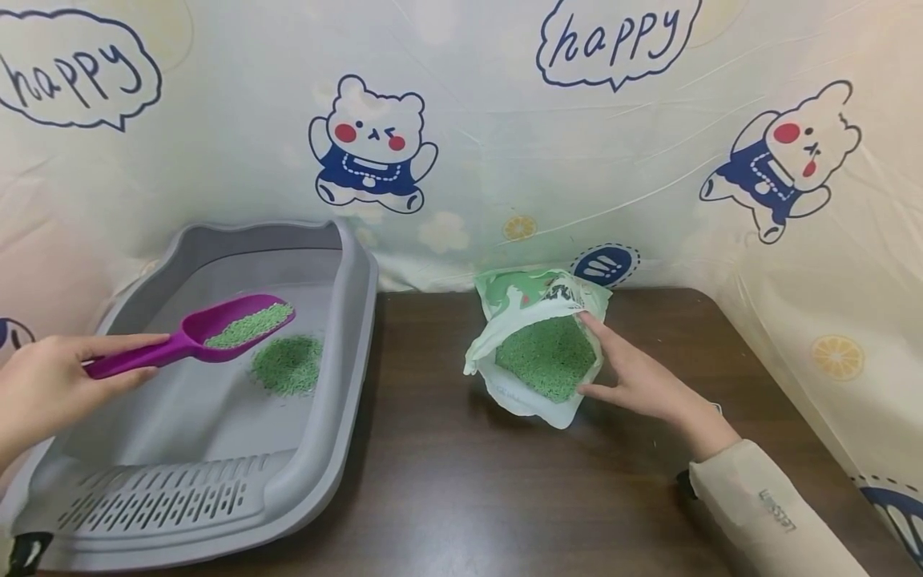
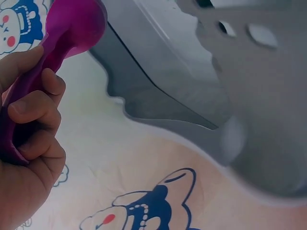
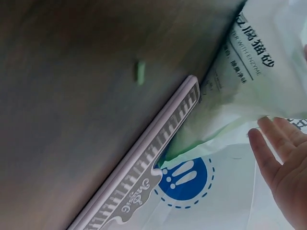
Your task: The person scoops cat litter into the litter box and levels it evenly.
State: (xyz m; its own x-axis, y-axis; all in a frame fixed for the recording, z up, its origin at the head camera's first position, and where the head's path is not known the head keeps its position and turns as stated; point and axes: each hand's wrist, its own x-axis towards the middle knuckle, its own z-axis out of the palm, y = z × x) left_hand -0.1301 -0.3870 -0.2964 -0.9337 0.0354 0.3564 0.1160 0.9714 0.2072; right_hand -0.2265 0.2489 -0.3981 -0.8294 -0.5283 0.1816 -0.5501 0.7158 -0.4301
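My left hand (image 1: 54, 389) grips the handle of a purple scoop (image 1: 209, 322), with green litter pellets (image 1: 252, 324) lying in its bowl. The scoop is over a grey litter box (image 1: 358, 320), above a small heap of green pellets (image 1: 284, 377) on the box floor. In the left wrist view, curled fingers (image 2: 36, 108) wrap the handle. A pale green bag (image 1: 526, 401), its mouth wide and full of green pellets, stands on the table. My right hand (image 1: 642, 373) touches the right rim of the bag with spread fingers; in the right wrist view these fingers (image 3: 273, 143) look nearly straight.
The brown wooden table (image 1: 447, 481) carries box and bag. A printed cloth (image 1: 476, 144) hangs behind them. The right wrist view shows a flat pinkish thing (image 3: 144, 153) with a striped pattern beside the bag, and one loose green pellet (image 3: 140, 72).
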